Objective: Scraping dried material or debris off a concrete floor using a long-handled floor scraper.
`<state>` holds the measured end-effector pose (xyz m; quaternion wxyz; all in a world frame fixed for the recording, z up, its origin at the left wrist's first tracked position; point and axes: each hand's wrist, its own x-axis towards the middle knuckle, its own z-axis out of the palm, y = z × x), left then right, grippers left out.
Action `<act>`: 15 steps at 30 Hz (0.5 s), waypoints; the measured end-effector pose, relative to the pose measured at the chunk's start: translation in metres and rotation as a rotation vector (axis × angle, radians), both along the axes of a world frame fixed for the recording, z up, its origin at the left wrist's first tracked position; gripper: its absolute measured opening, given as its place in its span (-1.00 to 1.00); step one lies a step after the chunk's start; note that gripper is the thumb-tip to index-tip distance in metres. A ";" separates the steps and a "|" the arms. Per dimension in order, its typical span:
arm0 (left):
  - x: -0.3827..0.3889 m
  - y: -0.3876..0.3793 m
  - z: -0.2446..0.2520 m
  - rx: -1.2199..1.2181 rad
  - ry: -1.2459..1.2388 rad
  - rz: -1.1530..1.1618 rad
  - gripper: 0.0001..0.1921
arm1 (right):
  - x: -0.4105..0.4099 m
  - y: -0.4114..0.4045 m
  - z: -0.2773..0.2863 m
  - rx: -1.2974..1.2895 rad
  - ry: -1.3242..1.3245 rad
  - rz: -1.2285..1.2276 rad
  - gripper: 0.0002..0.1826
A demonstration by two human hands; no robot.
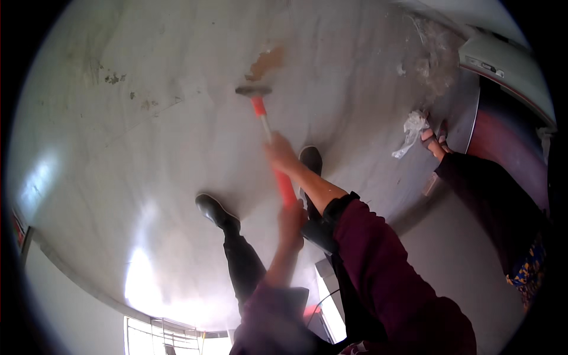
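Note:
A long-handled tool with a red grip, a pale metal shaft and a red collar points away from me. Its dark crosswise head, which looks like a scraper blade, is at or just above the grey floor. My right hand wraps the shaft near the top of the grip. Lower down, my left hand holds the grip's end; both hands are blurred. Just beyond the head lies an irregular brown patch on the floor.
My dark shoes stand either side of the handle. At right is another person's leg in dark clothing, beside a crumpled clear plastic bag. A pale appliance-like casing is at upper right. Dark spots mark the floor.

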<state>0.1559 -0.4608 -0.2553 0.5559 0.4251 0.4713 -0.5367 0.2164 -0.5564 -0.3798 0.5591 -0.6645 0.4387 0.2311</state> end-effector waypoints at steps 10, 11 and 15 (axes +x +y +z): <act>-0.031 -0.002 -0.016 0.015 -0.064 -0.024 -0.88 | -0.017 0.006 -0.007 -0.187 0.034 0.149 -0.74; -0.044 0.006 -0.006 0.034 -0.035 0.030 -0.88 | -0.036 0.019 0.007 -0.177 0.040 0.145 -0.74; -0.042 0.025 -0.049 -0.117 -0.493 -0.335 -0.90 | -0.007 0.011 0.008 -0.237 -0.059 0.196 -0.76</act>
